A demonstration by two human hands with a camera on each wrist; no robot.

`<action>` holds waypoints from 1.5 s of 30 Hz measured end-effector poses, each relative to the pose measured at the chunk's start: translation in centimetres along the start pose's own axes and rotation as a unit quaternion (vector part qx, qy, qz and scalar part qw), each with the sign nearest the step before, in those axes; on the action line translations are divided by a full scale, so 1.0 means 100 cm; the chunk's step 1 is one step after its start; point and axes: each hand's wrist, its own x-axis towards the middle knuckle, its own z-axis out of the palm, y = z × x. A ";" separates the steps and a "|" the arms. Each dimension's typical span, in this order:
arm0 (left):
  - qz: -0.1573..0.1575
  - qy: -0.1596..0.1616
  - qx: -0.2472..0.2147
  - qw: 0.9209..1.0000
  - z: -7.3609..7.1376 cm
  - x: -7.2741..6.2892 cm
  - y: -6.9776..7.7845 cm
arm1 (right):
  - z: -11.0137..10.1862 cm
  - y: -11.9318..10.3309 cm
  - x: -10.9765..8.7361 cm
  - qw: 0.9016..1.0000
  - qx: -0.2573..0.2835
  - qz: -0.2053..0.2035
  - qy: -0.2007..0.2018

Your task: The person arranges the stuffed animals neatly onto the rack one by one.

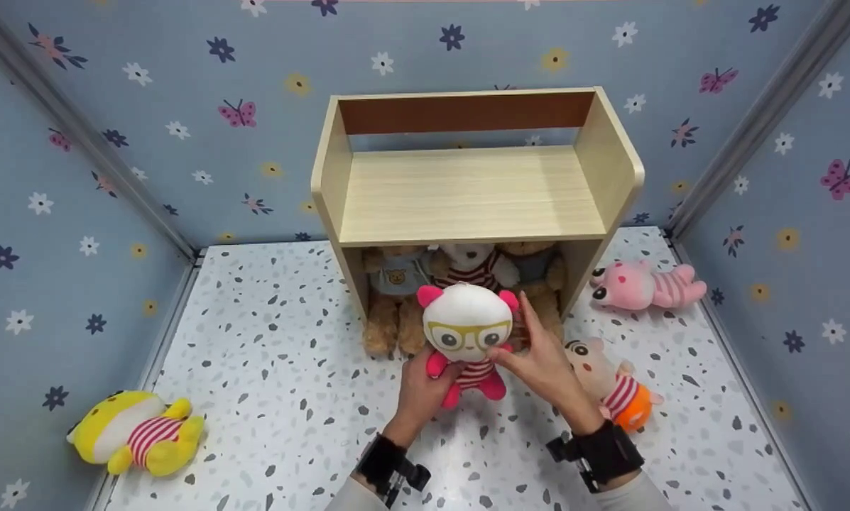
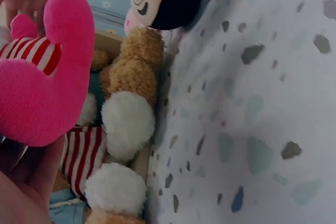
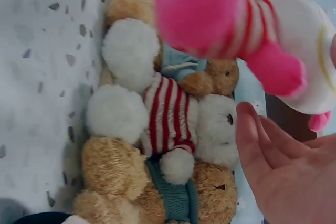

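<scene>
A pink and white plush panda (image 1: 466,318) with yellow glasses and a striped shirt is held upright before the shelf. My left hand (image 1: 423,389) grips its lower body, the thumb across the front. At the other side, my right hand (image 1: 544,363) touches the panda near its chin with the thumb, its fingers extended. In the right wrist view, those fingers (image 3: 251,140) are apart from the toy. Behind the panda, several plush bears (image 3: 170,114) sit side by side in the lower compartment of the wooden shelf (image 1: 467,195).
On the speckled floor (image 1: 275,355), a yellow plush toy (image 1: 140,434) lies at left. To the right lie a pink striped plush toy (image 1: 648,285) and a plush toy in orange shorts (image 1: 620,387), close to my right forearm. Flowered walls (image 1: 183,99) enclose the space.
</scene>
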 end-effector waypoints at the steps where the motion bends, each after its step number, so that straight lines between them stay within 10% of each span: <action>1: 0.005 0.007 -0.005 1.000 0.001 0.002 0.002 | 0.001 0.001 -0.002 1.000 -0.016 -0.006 0.007; 11: 0.031 0.054 0.000 0.998 0.013 0.016 0.019 | 0.004 0.006 -0.006 0.996 -0.044 -0.055 0.060; 30: 0.040 -0.031 -0.061 0.997 0.012 0.027 0.056 | -0.003 -0.018 0.004 0.971 -0.090 -0.128 0.182; 45: 0.027 0.004 -0.073 0.997 -0.002 0.004 0.024 | -0.089 -0.083 0.092 0.941 -0.125 -0.145 0.280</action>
